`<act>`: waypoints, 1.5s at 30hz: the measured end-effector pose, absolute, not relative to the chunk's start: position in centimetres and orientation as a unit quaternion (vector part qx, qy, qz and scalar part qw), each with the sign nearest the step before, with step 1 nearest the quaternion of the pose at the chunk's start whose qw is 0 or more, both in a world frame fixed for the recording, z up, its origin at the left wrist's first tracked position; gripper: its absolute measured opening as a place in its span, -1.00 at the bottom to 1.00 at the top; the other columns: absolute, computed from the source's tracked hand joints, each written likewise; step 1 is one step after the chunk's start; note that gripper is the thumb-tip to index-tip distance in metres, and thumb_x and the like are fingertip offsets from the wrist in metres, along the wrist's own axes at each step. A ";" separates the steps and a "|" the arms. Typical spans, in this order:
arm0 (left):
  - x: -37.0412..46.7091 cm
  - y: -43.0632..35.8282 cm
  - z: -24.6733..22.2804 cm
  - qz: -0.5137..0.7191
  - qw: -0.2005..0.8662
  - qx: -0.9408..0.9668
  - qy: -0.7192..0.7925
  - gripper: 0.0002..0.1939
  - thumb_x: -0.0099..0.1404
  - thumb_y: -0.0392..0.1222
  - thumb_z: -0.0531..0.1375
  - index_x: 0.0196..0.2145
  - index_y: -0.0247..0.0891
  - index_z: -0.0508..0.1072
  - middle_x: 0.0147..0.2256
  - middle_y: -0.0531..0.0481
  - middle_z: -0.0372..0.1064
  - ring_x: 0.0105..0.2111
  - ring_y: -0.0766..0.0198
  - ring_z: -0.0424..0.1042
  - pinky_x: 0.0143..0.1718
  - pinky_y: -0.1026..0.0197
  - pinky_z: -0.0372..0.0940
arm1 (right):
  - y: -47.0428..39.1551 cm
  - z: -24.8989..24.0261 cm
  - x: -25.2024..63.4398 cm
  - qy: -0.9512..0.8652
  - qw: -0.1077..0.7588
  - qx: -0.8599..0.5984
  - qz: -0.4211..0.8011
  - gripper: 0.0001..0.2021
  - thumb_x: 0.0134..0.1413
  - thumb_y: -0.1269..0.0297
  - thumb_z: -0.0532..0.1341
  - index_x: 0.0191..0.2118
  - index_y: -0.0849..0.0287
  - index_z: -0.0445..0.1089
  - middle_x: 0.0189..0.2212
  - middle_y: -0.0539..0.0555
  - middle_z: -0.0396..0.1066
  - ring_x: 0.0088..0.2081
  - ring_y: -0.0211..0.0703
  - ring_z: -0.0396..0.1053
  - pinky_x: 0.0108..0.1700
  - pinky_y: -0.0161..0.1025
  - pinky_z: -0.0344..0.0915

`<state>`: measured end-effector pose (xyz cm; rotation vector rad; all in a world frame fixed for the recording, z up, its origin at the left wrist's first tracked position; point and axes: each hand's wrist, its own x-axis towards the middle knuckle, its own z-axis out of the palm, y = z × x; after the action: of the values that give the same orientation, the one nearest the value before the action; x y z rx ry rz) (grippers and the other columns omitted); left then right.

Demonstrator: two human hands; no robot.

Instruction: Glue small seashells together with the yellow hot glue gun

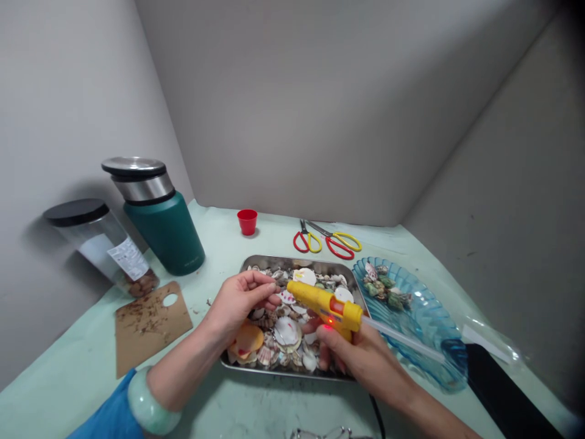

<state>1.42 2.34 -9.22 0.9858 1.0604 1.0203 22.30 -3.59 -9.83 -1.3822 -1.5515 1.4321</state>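
Head camera shows the right hand (361, 352) with its grip clamped around the handle of a glue gun (315, 296), held above a metal tray (274, 369) of shells (287, 331) on the counter (214, 405). The nozzle points toward the left hand (240, 299), probably so that tip and fingertips can meet without much reaching. The left thumb and forefinger are close together beside the nozzle; whether that grip holds a small piece, I cannot tell. The tray lies beneath both hands, likely to keep the shells handy, while a blue dish (427, 311) with a shell cluster (384, 286) stands just to the right. The gun is yellow, with a red light glowing on its body and a long, pale glue stick (402, 337) jutting from the back.
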 end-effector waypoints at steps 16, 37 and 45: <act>1.3 2.6 -9.6 0.452 0.644 0.425 0.447 -0.82 0.07 -0.21 0.31 -0.38 -0.32 0.42 -0.50 -0.02 0.50 -0.53 0.39 0.44 -0.42 0.35 0.31 | -3.7 -9.7 22.3 -0.590 0.302 -0.524 0.535 -0.60 0.12 -0.05 0.08 -0.26 0.21 0.43 -0.58 0.02 0.39 -0.59 -0.28 0.18 -0.51 -0.30 0.10; 1.2 2.2 -9.3 0.452 0.642 0.430 0.446 -0.84 0.05 -0.21 0.31 -0.41 -0.30 0.43 -0.54 0.01 0.49 -0.53 0.38 0.44 -0.41 0.34 0.29 | -3.7 -10.2 22.4 -0.588 0.306 -0.528 0.531 -0.57 0.13 -0.07 0.06 -0.19 0.20 0.44 -0.58 0.03 0.41 -0.58 -0.26 0.17 -0.51 -0.29 0.08; 1.2 2.3 -9.5 0.460 0.641 0.429 0.440 -0.83 0.04 -0.19 0.32 -0.41 -0.31 0.44 -0.53 -0.02 0.50 -0.53 0.38 0.43 -0.41 0.34 0.30 | -3.7 -10.2 22.4 -0.596 0.298 -0.520 0.535 -0.58 0.13 -0.05 0.07 -0.21 0.21 0.45 -0.55 0.04 0.42 -0.55 -0.25 0.20 -0.49 -0.29 0.11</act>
<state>1.18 2.28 -9.48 0.9794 1.0039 1.0479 22.36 -3.71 -10.19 -1.3804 -1.5834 1.4212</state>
